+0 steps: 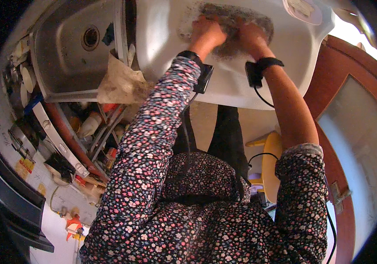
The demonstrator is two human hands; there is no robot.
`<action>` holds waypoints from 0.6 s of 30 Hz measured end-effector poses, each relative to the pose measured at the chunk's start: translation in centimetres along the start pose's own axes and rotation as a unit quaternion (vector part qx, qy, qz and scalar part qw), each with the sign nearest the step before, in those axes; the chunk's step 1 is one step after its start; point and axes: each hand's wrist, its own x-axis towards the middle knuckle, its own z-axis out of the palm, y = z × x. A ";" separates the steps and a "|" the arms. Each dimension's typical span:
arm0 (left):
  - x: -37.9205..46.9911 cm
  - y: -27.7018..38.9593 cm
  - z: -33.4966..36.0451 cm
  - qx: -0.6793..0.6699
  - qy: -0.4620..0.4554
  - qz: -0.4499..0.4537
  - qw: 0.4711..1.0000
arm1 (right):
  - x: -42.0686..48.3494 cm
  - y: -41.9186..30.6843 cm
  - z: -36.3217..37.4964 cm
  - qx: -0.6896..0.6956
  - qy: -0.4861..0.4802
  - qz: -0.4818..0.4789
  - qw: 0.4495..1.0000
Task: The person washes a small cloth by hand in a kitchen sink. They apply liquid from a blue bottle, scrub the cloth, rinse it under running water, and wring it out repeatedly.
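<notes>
Both my hands are down inside a large white basin (162, 66). A dark, wet, speckled mass (231, 49) lies at the far side of the basin floor; I cannot tell whether it is cloth or loose matter in water. My left hand (209, 34) looks curled and touches the left part of that mass. On its right part is my right hand (252, 35), close beside the left and slightly blurred. The fingers of both are mostly hidden, so any grip is unclear. A black strap with a small black box and a cable sits at each wrist.
A steel sink (63, 72) with a drain stands left of the basin. A stained cloth (122, 82) hangs over its corner. A pale oval item (304, 11) rests at the basin's far right rim. At right are a yellow stool (272, 165) and a brown-framed door (334, 66).
</notes>
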 end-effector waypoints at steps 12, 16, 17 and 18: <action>-2.2 -0.9 -1.9 -0.387 -0.059 0.191 0.900 | -4.1 -6.4 -7.6 0.273 0.224 -0.183 0.918; -2.6 0.1 -0.6 -0.460 0.064 0.179 0.867 | -2.3 -4.6 -5.9 0.160 0.205 -0.139 0.956; -2.8 0.5 -0.4 -0.519 0.121 0.186 0.826 | -1.8 -3.6 -5.1 0.136 0.184 -0.123 0.966; -3.6 0.8 -0.4 -0.534 0.128 0.126 0.826 | -1.5 -2.5 -4.3 0.124 0.179 -0.110 0.970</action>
